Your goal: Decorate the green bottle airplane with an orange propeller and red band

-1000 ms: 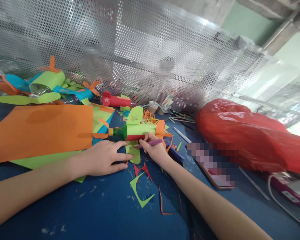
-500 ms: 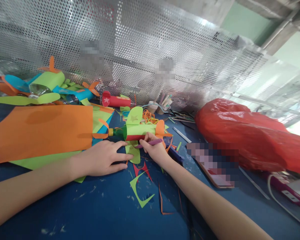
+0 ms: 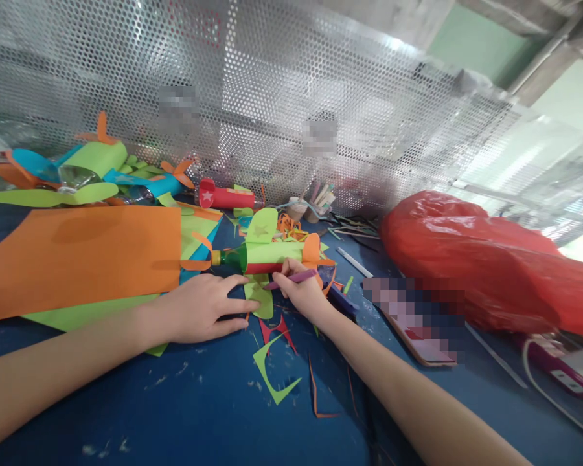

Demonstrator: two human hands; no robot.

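A green bottle made up as a toy plane [image 3: 274, 252] lies on its side, wrapped in lime and red paper, with an orange propeller at its yellow cap and orange tail fins. Its near lime wing [image 3: 260, 303] rests on the table. My left hand [image 3: 206, 307] lies flat with fingers spread, fingertips touching that wing's left edge. In my right hand [image 3: 298, 291] is a purple pen [image 3: 294, 278], pinched in a writing grip, its tip on or just above the near wing. A star mark shows on the far wing [image 3: 261, 226].
Orange paper [image 3: 92, 252] covers the left of the blue table [image 3: 184, 414]. Several finished bottle planes [image 3: 92, 162] lie behind it. Paper offcuts [image 3: 274, 375] are near my hands. A phone [image 3: 412, 323] and a red plastic bag [image 3: 466, 259] lie right; pens stand in a cup [image 3: 318, 210].
Hardly anything differs: the pen in my right hand has shifted very slightly over the near wing. My left hand stays in place, and the view has moved a touch.
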